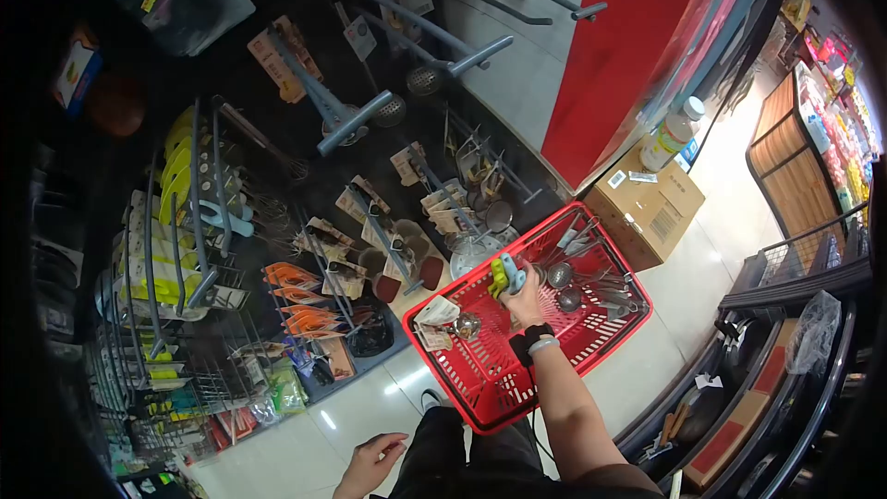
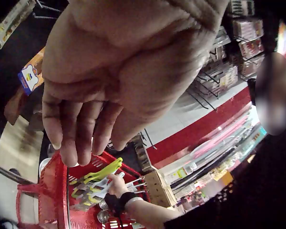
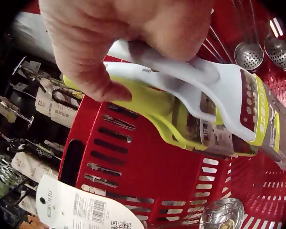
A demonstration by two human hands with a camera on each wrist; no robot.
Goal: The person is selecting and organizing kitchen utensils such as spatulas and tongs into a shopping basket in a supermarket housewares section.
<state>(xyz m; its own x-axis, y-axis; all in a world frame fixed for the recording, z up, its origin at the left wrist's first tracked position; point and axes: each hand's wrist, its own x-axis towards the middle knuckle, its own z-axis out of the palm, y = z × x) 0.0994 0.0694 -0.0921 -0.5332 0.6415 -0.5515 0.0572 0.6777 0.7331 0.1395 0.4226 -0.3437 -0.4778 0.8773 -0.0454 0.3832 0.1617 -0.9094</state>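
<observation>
My right hand [image 1: 522, 300] grips the handles of two packaged utensils, one yellow-green [image 3: 157, 114] and one light blue-white [image 3: 229, 90], inside the red basket [image 1: 480, 407]. In the right wrist view the thumb and fingers wrap both handles, and their cardboard sleeves point down into the basket. Slotted metal ladles [image 3: 249, 56] lie beside them at one end. At the other end are a white tag card [image 3: 86, 205] and a round wire piece [image 3: 222, 213]. My left hand [image 1: 372, 464] hangs away from the basket, fingers loosely bent and holding nothing.
Hanging racks with kitchen tools, orange-packed items [image 1: 300, 300] and yellow-green items fill the left side. A cardboard box [image 1: 647, 212] with a bottle [image 1: 672, 137] on it stands beyond the basket. Shelves with pans [image 1: 702, 407] are at the lower right.
</observation>
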